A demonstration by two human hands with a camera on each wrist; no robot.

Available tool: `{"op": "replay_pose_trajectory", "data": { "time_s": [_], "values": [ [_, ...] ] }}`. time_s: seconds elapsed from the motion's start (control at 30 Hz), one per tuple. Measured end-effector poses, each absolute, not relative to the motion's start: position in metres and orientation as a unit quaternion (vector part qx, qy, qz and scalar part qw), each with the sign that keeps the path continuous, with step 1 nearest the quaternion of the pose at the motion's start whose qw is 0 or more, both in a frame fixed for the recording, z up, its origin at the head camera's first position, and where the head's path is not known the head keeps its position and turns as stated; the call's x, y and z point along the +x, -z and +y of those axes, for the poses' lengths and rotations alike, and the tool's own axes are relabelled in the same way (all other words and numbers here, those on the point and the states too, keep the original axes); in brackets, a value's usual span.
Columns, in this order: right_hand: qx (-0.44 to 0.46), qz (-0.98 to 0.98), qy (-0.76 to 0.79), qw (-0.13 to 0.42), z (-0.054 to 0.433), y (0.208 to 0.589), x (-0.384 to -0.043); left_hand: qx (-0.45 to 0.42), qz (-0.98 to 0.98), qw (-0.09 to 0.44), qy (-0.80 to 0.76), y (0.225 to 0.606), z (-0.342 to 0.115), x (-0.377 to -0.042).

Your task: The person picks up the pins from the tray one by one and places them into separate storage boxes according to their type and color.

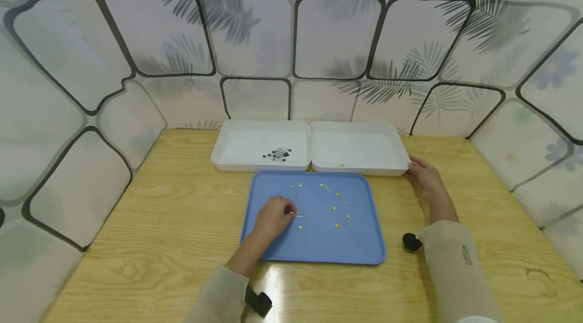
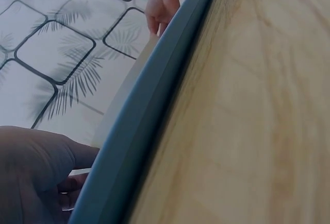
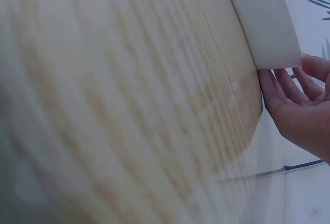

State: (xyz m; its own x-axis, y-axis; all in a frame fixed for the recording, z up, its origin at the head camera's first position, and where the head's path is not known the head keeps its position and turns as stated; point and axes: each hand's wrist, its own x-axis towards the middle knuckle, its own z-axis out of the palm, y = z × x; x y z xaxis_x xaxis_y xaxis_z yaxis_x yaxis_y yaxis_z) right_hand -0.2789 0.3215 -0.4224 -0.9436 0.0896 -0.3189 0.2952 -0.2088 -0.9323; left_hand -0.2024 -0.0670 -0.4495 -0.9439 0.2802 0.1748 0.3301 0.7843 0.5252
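Head view: I watch the left hand (image 1: 273, 215) pinch a gold safety pin (image 1: 299, 216) over the blue tray (image 1: 319, 251), where a slack pinch could drop it among the loose gold pins (image 1: 323, 185). The right hand (image 1: 424, 177) grips the right white tray (image 1: 364, 170) by its near right corner. Left wrist view: the blue rim hides the fingertips, so I cannot check the pinch. Right wrist view: thumb and fingers hold the corner; a tug could skew the tray.
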Motion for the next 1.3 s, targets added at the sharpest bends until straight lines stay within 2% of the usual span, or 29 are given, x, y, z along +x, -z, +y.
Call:
{"op": "replay_pose_trajectory", "data": {
  "time_s": [0.4, 0.73, 1.3],
  "values": [
    [0.147, 0.617, 0.771, 0.060, 0.323, 0.423, -0.279, -0.185, -0.936, 0.061, 0.294, 0.451, -0.070, -0.205],
    [0.144, 0.618, 0.771, 0.061, 0.323, 0.423, -0.277, -0.206, -0.914, -0.019, 0.350, 0.449, -0.075, -0.210],
    [0.132, 0.609, 0.780, 0.056, 0.324, 0.425, -0.278, -0.203, -0.894, -0.055, 0.395, 0.426, -0.062, -0.223]
  ]
}}
